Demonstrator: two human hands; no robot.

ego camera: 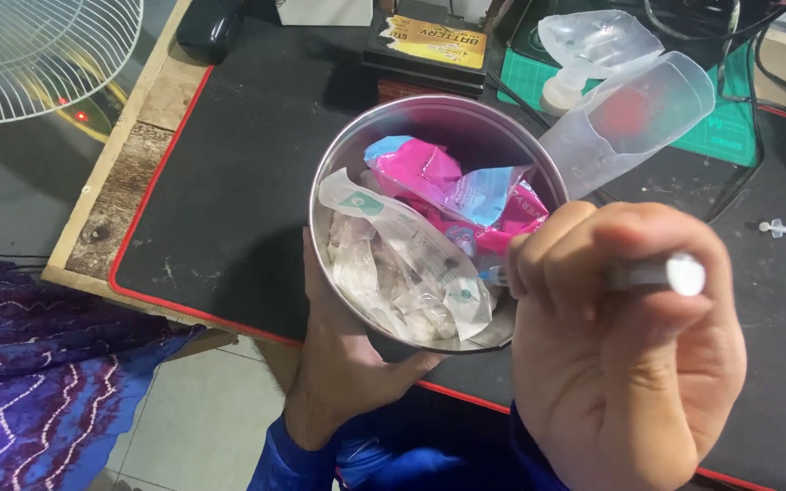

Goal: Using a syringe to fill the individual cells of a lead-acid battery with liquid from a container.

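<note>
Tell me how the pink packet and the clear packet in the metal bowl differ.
The pink packet is opaque and crumpled at the bowl's far side; the clear packet is see-through, longer, lying diagonally across white contents. Both sit inside the metal bowl, which the left hand holds from below.

Round metal tin [349,164], shiny and open, tipped toward the camera and held up off the tabletop [229,209]. It's stuffed with pink wrappers [425,173] and clear plastic packets [393,245]. The syringe [657,273] is a clear barrel with a white plunger end, lying roughly level, tip at the tin's rim.
</note>
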